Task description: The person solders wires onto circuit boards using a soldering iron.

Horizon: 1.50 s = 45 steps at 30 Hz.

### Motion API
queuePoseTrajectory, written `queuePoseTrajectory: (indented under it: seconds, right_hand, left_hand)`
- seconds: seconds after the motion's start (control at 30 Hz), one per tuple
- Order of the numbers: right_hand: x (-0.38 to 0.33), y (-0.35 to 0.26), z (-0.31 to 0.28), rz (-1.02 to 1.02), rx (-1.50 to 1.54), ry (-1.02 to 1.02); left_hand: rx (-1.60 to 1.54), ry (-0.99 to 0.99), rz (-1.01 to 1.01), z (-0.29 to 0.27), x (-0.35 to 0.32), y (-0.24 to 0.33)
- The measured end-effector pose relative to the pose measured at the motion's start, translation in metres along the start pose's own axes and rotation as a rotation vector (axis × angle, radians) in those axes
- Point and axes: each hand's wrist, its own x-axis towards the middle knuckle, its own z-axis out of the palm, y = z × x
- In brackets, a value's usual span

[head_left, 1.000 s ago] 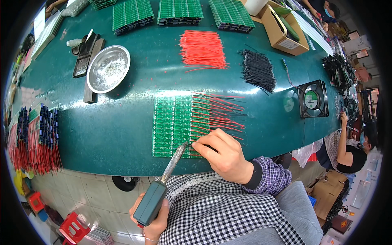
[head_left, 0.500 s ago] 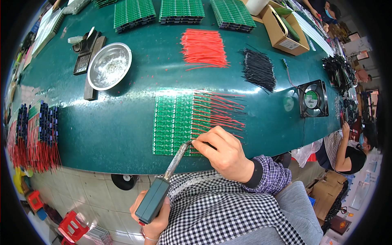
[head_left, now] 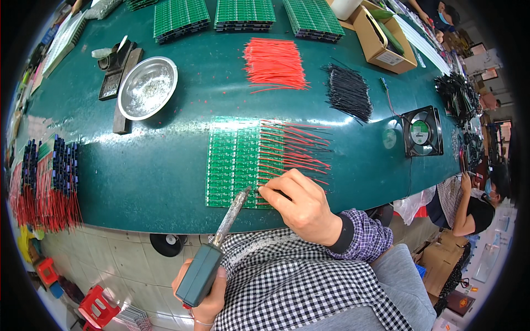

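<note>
The left hand (head_left: 207, 292) is wrapped shut around the dark green handle of a soldering iron (head_left: 212, 251), whose metal tip reaches the near edge of the green circuit board panel (head_left: 234, 160). The right hand (head_left: 301, 204) rests on that same near edge, just right of the iron's tip, fingers curled together and pinching a thin wire; the wire itself is too small to make out clearly. Red and black wires (head_left: 301, 149) stick out from the panel's right side. Beyond the panel lie a loose bundle of red wires (head_left: 275, 63) and a heap of black wires (head_left: 348, 91). A metal bowl (head_left: 147, 87) sits beyond the panel to its left, and a small fan (head_left: 422, 131) stands well to its right.
</note>
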Motion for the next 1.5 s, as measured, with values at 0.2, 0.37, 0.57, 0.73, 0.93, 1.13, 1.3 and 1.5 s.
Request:
queuePoseTrajectory:
  seconds: [0.2,0.37,0.57,0.73,0.93,1.13,1.3,1.5]
  right_hand:
    - [0.0,-0.001,0.0,0.008,-0.006,-0.011]
    - [-0.003,-0.001,0.002,0.014,-0.014,0.034]
    - [-0.009,-0.008,-0.004,0.029,-0.001,0.074]
    - [-0.014,-0.007,-0.001,0.038,-0.011,0.047]
    - [-0.014,-0.009,-0.002,0.022,-0.048,0.007]
    - [-0.012,-0.01,-0.001,0.039,-0.043,0.032]
    - [-0.011,-0.01,-0.001,0.045,-0.055,0.016]
    - [-0.01,-0.011,-0.001,0.045,-0.058,0.022]
  left_hand:
    - [-0.05,0.041,-0.042,0.004,0.003,0.008]
    - [-0.031,0.035,-0.039,0.003,0.003,0.011]
    - [-0.068,0.058,-0.082,0.003,-0.003,0.009]
    - [-0.001,-0.009,-0.03,0.0,-0.005,0.005]
    - [0.022,-0.015,0.01,0.0,-0.002,0.01]
    - [0.047,-0.033,0.054,0.002,0.004,0.018]
    - [0.074,-0.051,0.079,0.002,0.006,0.018]
    - [0.038,-0.03,0.056,-0.001,-0.006,0.002]
